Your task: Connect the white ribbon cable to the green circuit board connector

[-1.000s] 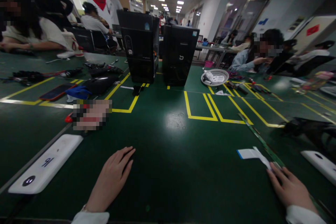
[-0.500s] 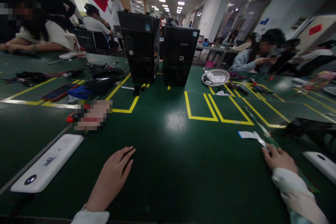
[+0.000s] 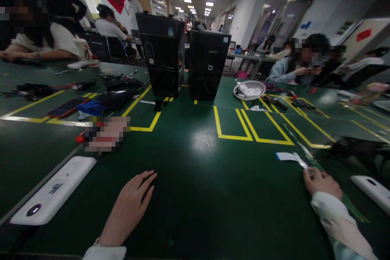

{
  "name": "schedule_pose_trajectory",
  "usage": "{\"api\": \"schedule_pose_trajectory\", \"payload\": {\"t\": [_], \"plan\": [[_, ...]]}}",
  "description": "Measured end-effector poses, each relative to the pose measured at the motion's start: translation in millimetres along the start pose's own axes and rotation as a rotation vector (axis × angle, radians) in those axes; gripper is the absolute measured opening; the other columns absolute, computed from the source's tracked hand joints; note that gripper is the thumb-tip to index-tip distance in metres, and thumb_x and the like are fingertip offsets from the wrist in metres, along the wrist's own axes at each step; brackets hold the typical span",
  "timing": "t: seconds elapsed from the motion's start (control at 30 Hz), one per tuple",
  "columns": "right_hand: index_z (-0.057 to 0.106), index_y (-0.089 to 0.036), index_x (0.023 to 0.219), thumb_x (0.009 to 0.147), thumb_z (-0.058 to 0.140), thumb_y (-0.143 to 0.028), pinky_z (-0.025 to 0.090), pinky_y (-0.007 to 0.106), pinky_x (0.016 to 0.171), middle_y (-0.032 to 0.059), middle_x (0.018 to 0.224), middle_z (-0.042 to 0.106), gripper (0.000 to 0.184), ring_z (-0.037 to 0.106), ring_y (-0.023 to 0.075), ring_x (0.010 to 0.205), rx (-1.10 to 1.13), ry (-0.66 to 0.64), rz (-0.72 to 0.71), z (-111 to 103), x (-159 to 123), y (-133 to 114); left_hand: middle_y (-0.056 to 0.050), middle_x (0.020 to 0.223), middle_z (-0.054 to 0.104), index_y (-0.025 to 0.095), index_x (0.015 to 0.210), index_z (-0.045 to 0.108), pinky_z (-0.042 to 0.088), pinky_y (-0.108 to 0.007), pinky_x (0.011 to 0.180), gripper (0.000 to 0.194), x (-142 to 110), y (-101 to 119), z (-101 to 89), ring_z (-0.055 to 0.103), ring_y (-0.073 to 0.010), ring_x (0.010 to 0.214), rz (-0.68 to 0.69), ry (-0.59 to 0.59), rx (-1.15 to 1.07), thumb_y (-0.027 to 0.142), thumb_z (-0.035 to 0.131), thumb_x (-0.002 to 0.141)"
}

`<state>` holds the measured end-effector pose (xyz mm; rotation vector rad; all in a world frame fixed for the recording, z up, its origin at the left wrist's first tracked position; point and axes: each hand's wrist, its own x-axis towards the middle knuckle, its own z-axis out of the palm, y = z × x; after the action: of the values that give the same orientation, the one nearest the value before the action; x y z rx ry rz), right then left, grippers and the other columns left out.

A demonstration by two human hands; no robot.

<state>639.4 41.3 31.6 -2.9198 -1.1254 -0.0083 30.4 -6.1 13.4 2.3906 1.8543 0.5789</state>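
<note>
My left hand (image 3: 129, 205) lies palm down on the green table (image 3: 210, 207), fingers stretched forward and thumb apart, holding nothing. On the right, my right hand (image 3: 323, 185) has its fingers curled at one end of a flat white ribbon cable (image 3: 288, 156) with a blue tip. The fingertips close on the cable, though their undersides are hidden. Beside and partly beneath that hand runs a long, narrow green strip (image 3: 298, 141), which looks like a circuit board. The cable's free end points left over the table.
Long white devices lie at the left (image 3: 55, 191) and right (image 3: 373, 191). Two black computer towers (image 3: 161, 55) stand at the back. A white basket (image 3: 250, 96) holds small parts. Yellow tape (image 3: 234, 137) marks the table. Cables (image 3: 35, 89) and tools lie around; several people sit nearby.
My right hand and forearm have shifted very slightly left, and the fingers look a little more curled. My left hand stays in place.
</note>
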Motion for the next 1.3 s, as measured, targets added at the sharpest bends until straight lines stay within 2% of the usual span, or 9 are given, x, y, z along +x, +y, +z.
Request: {"api": "schedule_pose_trajectory", "payload": {"t": [0.2,0.33,0.5,0.63,0.77,0.9,1.0,1.17,1.3], "plan": [[0.043,-0.019,0.142,0.093,0.019,-0.052,0.033,0.049,0.101,0.0226,0.144,0.039,0.063,0.04,0.0374,0.13,0.016,0.011,-0.048,4,-1,4,-0.009,0.137,0.054,0.025,0.134,0.051,0.044,-0.051,0.102,0.045,-2,-5,3.4,0.052,-0.0276,0.123,0.005,-0.031,0.026,0.041,0.042,0.092],[0.047,-0.015,0.139,0.092,0.02,-0.052,0.034,0.051,0.098,0.0255,0.143,0.039,0.066,0.04,0.0412,0.128,0.045,0.002,-0.056,2,2,4,-0.009,0.138,0.053,0.025,0.134,0.05,0.044,-0.051,0.102,0.045,-2,-6,3.4,0.051,-0.0279,0.124,-0.003,-0.046,0.019,0.041,0.042,0.093],[0.054,-0.015,0.132,0.091,0.024,-0.05,0.04,0.051,0.09,0.0273,0.132,0.048,0.062,0.049,0.0405,0.118,0.056,0.034,-0.077,0,0,2,-0.008,0.136,0.055,0.026,0.134,0.051,0.044,-0.05,0.102,0.045,-1,-3,1.7,0.053,-0.0271,0.123,0.0,-0.022,-0.001,0.042,0.043,0.093],[0.056,-0.012,0.129,0.093,0.019,-0.047,0.04,0.051,0.09,0.0272,0.126,0.051,0.062,0.05,0.0394,0.117,0.015,0.093,-0.084,2,-8,-1,-0.009,0.136,0.055,0.024,0.133,0.052,0.043,-0.05,0.103,0.044,-1,-3,2.8,0.052,-0.0269,0.123,0.005,-0.02,0.011,0.041,0.042,0.093],[0.06,-0.011,0.125,0.094,0.022,-0.042,0.035,0.048,0.1,0.0243,0.136,0.045,0.058,0.04,0.0373,0.128,-0.037,0.212,-0.116,8,-9,-1,-0.009,0.135,0.055,0.023,0.133,0.052,0.042,-0.05,0.104,0.044,0,-2,3.3,0.052,-0.0265,0.123,0.01,-0.018,0.013,0.041,0.041,0.094],[0.063,-0.008,0.121,0.09,0.033,-0.033,0.037,0.047,0.102,0.0213,0.126,0.055,0.05,0.047,0.0337,0.123,0.02,0.233,-0.409,20,-8,-11,-0.008,0.135,0.055,0.024,0.133,0.052,0.043,-0.049,0.104,0.044,0,-1,1.8,0.052,-0.0259,0.123,0.007,-0.013,0.003,0.041,0.041,0.094],[0.064,-0.011,0.119,0.088,0.038,-0.033,0.044,0.046,0.099,0.0174,0.122,0.058,0.046,0.054,0.0298,0.114,0.172,0.277,-0.7,28,-22,-36,-0.008,0.136,0.055,0.024,0.133,0.051,0.044,-0.049,0.103,0.044,-1,-2,1.1,0.052,-0.0263,0.123,0.005,-0.023,0.008,0.04,0.041,0.094],[0.059,-0.017,0.125,0.093,0.038,-0.031,0.046,0.046,0.099,0.0148,0.125,0.056,0.04,0.052,0.026,0.118,0.378,0.222,-1.201,23,-79,-105,-0.008,0.136,0.054,0.024,0.133,0.052,0.044,-0.049,0.103,0.044,0,-3,1.3,0.052,-0.0264,0.123,-0.002,-0.025,0.006,0.041,0.041,0.093],[0.054,-0.021,0.129,0.092,0.042,-0.022,0.045,0.05,0.098,0.0141,0.128,0.054,0.039,0.049,0.0259,0.121,0.433,0.125,-1.479,12,-134,-161,-0.008,0.135,0.055,0.024,0.133,0.052,0.044,-0.049,0.103,0.044,0,-1,0.4,0.052,-0.0263,0.123,-0.006,-0.021,0.003,0.04,0.041,0.093]]}}
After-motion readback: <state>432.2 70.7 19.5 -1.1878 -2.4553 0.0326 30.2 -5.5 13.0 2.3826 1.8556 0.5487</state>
